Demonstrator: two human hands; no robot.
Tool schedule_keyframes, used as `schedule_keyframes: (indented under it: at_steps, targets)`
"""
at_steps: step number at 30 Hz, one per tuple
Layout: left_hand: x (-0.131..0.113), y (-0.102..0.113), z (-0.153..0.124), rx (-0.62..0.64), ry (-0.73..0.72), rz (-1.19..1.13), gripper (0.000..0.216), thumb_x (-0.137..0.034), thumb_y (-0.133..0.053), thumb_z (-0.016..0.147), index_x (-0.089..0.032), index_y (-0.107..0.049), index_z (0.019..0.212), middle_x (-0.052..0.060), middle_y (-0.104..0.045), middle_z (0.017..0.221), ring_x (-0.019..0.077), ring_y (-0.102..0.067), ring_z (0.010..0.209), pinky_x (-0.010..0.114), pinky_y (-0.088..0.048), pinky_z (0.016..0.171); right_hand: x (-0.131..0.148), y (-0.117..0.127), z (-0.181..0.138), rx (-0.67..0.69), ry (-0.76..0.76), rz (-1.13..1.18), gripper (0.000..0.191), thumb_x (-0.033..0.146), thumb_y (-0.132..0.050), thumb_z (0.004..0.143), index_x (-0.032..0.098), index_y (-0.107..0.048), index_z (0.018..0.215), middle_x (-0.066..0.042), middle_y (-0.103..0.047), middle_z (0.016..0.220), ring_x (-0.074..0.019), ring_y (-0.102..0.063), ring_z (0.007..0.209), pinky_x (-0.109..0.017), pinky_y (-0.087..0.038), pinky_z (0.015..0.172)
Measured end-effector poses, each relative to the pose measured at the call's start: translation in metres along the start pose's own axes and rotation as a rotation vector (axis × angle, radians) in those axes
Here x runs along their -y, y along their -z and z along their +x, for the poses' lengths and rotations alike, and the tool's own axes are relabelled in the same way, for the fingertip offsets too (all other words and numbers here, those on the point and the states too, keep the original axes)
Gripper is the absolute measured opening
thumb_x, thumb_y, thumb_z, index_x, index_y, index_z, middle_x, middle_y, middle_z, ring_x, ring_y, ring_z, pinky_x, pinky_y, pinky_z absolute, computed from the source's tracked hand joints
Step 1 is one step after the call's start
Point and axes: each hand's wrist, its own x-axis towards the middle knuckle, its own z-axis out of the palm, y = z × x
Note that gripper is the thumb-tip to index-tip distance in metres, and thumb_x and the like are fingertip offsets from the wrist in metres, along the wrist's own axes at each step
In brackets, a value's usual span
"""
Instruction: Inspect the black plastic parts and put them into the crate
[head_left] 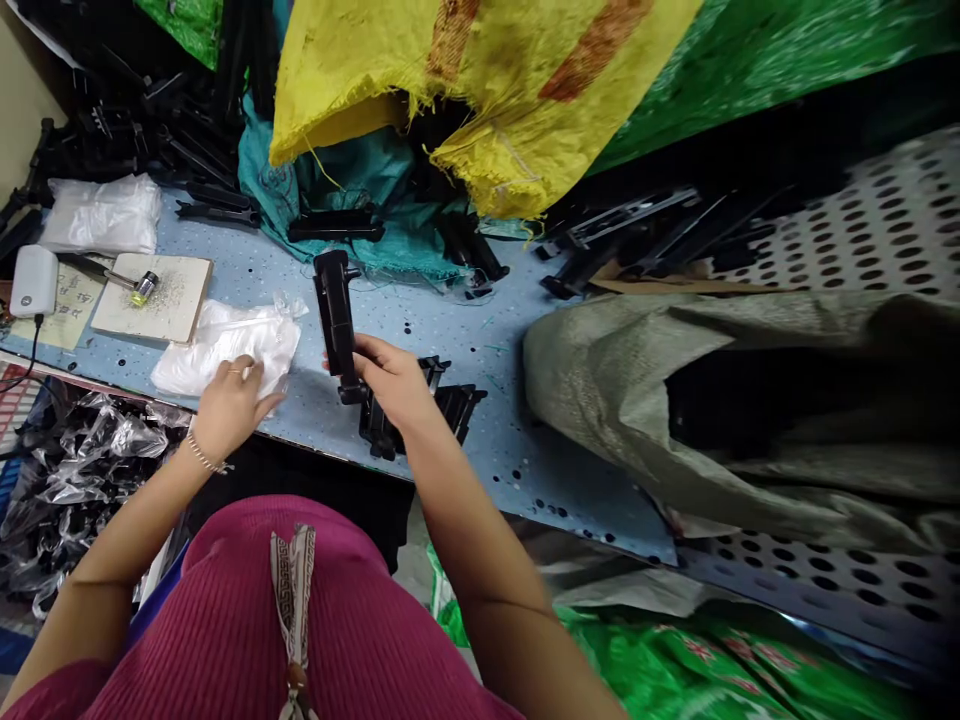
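Observation:
My right hand (394,382) grips a long black plastic bracket (336,315) by its lower end and holds it upright above the table. What the bracket belongs to I cannot tell. My left hand (231,402) rests on a stack of clear plastic bags (225,345), thumb apart and fingers lying on the top of the stack. Beneath and beside my right wrist lie several more black plastic brackets (459,408), partly covered by that hand and forearm.
A white board (154,297) with a small cylinder on it, a white power bank (34,282) and another bag pack (105,214) are at left. A yellow sack (480,60) hangs over the back. A grey sack (592,390) stands at right. Wrapped parts (82,470) fill the lower left.

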Motion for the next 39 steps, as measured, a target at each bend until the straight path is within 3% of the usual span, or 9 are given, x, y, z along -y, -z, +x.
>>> schedule_keyframes:
  at_steps: [3,8,11,15,18,26,31,36,39]
  targets:
    - [-0.003,-0.023,0.023,-0.021,0.073,-0.149,0.016,-0.026,-0.061,0.091,-0.017,-0.069,0.08,0.011,-0.069,0.092,0.0225,-0.063,0.087,0.037,-0.052,0.08,0.0,-0.016,-0.007,0.013,-0.133,0.269,0.031,0.047,-0.077,0.08,0.022,-0.074,0.099,-0.003,-0.075,0.088,-0.0205,-0.072,0.083,-0.033,-0.057,0.075]
    - [0.03,-0.004,0.037,0.05,0.452,-0.755,0.031,-0.037,-0.082,0.069,-0.017,-0.059,0.068,0.001,-0.062,0.07,0.0117,-0.054,0.061,0.027,-0.045,0.061,0.005,-0.039,-0.009,0.12,-0.232,0.578,0.031,0.045,-0.082,0.076,0.02,-0.073,0.092,-0.009,-0.077,0.106,-0.0193,-0.072,0.081,-0.027,-0.054,0.063]
    - [0.034,0.005,0.036,0.069,0.492,-0.85,0.031,-0.037,-0.082,0.068,-0.016,-0.059,0.071,0.002,-0.066,0.072,0.0122,-0.058,0.064,0.027,-0.047,0.062,-0.005,-0.063,0.002,0.218,-0.292,0.749,0.03,0.043,-0.081,0.076,0.019,-0.072,0.09,-0.011,-0.077,0.11,-0.0188,-0.072,0.081,-0.025,-0.053,0.061]
    - [0.033,0.014,0.031,0.013,0.247,-0.527,0.005,-0.022,-0.065,0.082,-0.017,-0.066,0.082,0.007,-0.073,0.088,0.0199,-0.067,0.087,0.036,-0.054,0.083,-0.022,-0.082,0.009,0.154,-0.347,0.769,0.027,0.038,-0.082,0.076,0.017,-0.069,0.087,-0.008,-0.077,0.097,-0.0177,-0.073,0.081,-0.023,-0.051,0.06]
    - [0.033,0.022,0.028,0.03,0.052,-0.217,0.024,-0.016,-0.052,0.088,-0.018,-0.074,0.097,0.011,-0.074,0.107,0.0228,-0.066,0.099,0.043,-0.051,0.097,-0.026,-0.078,-0.005,0.155,-0.352,0.785,0.027,0.038,-0.08,0.079,0.017,-0.069,0.091,-0.007,-0.076,0.089,-0.0165,-0.071,0.075,-0.023,-0.051,0.059]
    - [0.043,0.02,0.036,0.157,0.248,-0.461,0.05,-0.024,-0.068,0.081,-0.014,-0.067,0.13,0.011,-0.074,0.113,0.0114,-0.057,0.066,0.028,-0.052,0.062,-0.032,-0.078,-0.039,0.464,-0.555,1.075,0.02,0.036,-0.066,0.09,0.016,-0.066,0.091,-0.006,-0.072,0.083,-0.0083,-0.051,0.052,-0.018,-0.037,0.04]
    - [0.036,0.029,0.027,0.008,-0.026,-0.135,0.054,-0.008,-0.05,0.088,-0.014,-0.058,0.141,0.017,-0.061,0.142,0.025,-0.066,0.118,0.044,-0.056,0.104,-0.05,-0.086,-0.04,0.591,-0.75,1.113,0.02,0.031,-0.057,0.097,0.013,-0.065,0.101,-0.002,-0.066,0.074,-0.0048,-0.036,0.043,-0.015,-0.029,0.036]
    - [-0.014,0.031,-0.018,0.169,-0.485,-0.17,0.071,-0.002,-0.04,0.094,-0.025,-0.029,0.16,0.011,-0.053,0.153,0.0207,-0.05,0.143,0.041,-0.047,0.118,-0.054,-0.085,-0.04,0.492,-0.637,1.011,0.027,0.039,-0.058,0.097,0.016,-0.063,0.085,0.006,-0.052,0.057,-0.0043,-0.03,0.04,-0.016,-0.034,0.041]
    - [-0.037,0.028,-0.04,0.295,-0.526,-0.208,0.074,-0.004,-0.044,0.095,-0.021,-0.02,0.163,0.016,-0.047,0.156,0.0226,-0.047,0.145,0.041,-0.049,0.116,-0.044,-0.089,-0.049,0.333,-0.425,0.649,0.025,0.04,-0.065,0.091,0.019,-0.062,0.077,0.004,-0.054,0.058,-0.0101,-0.047,0.05,-0.021,-0.044,0.051]
